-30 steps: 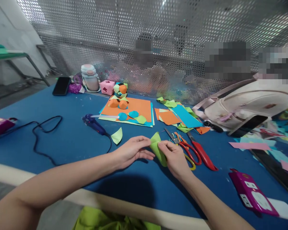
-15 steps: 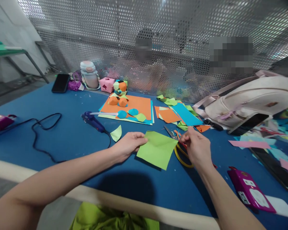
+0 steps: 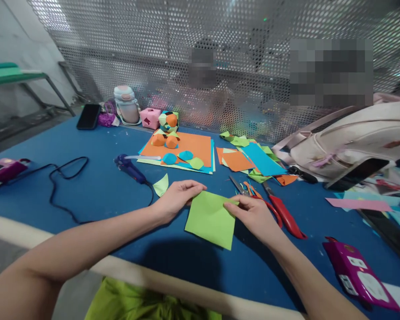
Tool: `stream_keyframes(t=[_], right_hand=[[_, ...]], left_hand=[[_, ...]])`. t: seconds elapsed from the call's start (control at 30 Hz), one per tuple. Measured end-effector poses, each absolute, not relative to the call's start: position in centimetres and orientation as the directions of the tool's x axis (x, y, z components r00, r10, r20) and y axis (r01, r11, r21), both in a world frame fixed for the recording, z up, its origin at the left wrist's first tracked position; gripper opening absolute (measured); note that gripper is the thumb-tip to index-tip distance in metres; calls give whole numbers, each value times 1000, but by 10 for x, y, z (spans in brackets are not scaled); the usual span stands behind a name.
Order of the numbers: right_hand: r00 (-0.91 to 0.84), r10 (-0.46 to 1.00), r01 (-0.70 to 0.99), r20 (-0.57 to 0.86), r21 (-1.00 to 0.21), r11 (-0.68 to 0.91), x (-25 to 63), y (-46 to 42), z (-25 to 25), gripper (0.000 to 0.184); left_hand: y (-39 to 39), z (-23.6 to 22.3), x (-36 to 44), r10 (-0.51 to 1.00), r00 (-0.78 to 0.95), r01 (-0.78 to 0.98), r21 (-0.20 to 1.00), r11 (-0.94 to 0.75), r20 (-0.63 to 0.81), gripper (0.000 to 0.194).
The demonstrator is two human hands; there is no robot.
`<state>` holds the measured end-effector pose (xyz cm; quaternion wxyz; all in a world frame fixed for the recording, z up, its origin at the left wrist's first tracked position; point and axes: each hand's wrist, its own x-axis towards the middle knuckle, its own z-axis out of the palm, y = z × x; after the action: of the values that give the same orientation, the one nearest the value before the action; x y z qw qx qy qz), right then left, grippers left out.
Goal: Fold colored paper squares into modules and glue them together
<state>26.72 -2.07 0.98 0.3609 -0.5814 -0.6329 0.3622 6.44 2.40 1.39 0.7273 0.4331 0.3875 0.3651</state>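
Note:
Between my two hands is a green square of paper (image 3: 211, 220), held a little above the blue table. My left hand (image 3: 178, 198) pinches its upper left corner, thumb on top. At the upper right corner my right hand (image 3: 250, 213) grips it between thumb and fingers. Red-handled scissors (image 3: 276, 212) lie partly hidden behind my right hand, and a red-handled knife (image 3: 286, 215) rests beside them. A pale green folded paper piece (image 3: 161, 185) lies just behind my left hand.
A blue glue gun (image 3: 131, 168) with its cord lies left of stacked orange sheets (image 3: 195, 144) bearing small folded pieces. Cut paper strips (image 3: 262, 158), a pale backpack (image 3: 353, 133) and a purple device (image 3: 362, 273) are on the right. A bottle (image 3: 127, 106) stands before the perforated metal screen.
My right hand has moved left and now grips the paper's upper right corner. The sheet has turned slightly and come a little nearer. The red-handled knife is now uncovered.

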Motion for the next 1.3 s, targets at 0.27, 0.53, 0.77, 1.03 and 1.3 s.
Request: stream_keyframes(t=[0.27,0.53,0.77,1.03,1.3], right_hand=[[28,996,513,87,-856,61,260,-21,-2,26],[293,945,316,144,-948,46,277,-6,-3,27],[340,931,262,129,-964,37,284,-2,-2,34],[74,996,96,-59,-993,-65,261,-14,-9,38],[4,977,506,215,-843,183,245,-26,-13,18]], left_hand=[[22,5,65,839,458,-222,876,428,-294,29],[28,4,63,886,345,-253,879,405,-309,25],[28,9,61,879,356,-291,857,426,-317,20],[26,7,69,890,311,-378,816,438,-333,11],[16,8,68,816,344,-415,704,576,-465,21]])
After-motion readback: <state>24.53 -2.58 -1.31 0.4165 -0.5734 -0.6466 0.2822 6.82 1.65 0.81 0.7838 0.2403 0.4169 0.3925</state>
